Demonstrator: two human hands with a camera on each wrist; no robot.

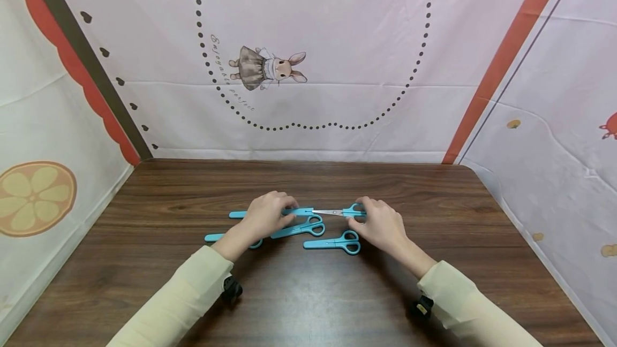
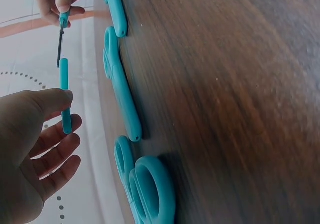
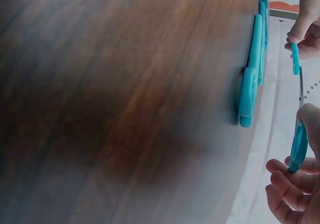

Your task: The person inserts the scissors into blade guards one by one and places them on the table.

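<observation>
My left hand [image 1: 267, 214] pinches a light-blue blade cover [image 2: 64, 96] between thumb and fingers, above the tabletop. Across from it, my right hand [image 1: 384, 224] pinches the blue handle [image 3: 299, 146] of a pair of scissors [image 1: 332, 212]. Their metal blades are bare and point left, with the tips at the cover's end; whether they sit just inside cannot be told. Below the hands lie covered blue scissors [image 1: 332, 243] and another covered pair [image 1: 296, 229]. A third covered pair [image 1: 214, 238] is partly hidden by my left wrist.
Another blue cover end [image 1: 238, 215] pokes out behind my left hand, the rest hidden. Everything lies on a dark wooden table [image 1: 308, 293]. Printed cloth [image 1: 337, 68] hangs along its back and both sides. A black wrist device [image 1: 231, 289] sits at my left cuff.
</observation>
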